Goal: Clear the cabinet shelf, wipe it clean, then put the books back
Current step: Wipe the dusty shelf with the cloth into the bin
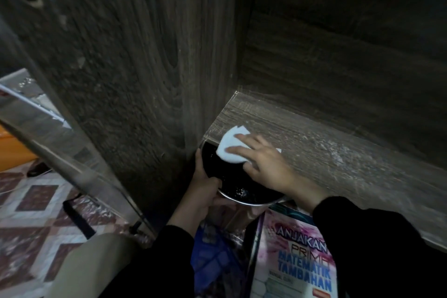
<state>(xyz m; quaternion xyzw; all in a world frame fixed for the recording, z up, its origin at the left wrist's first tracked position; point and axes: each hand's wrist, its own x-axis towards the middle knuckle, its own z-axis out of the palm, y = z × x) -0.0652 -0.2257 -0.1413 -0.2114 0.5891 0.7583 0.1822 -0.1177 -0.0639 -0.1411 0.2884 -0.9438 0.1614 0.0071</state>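
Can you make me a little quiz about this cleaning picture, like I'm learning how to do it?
1. True or false: the right hand presses a white cloth onto the shelf.
2. What does the left hand hold at the shelf's front edge?
A. a dark round bowl
B. a brush
C. a spray bottle
3. Fill the gap: the pink maths book is ___ the shelf.

Key: 1 true; 2 A; 3 below.
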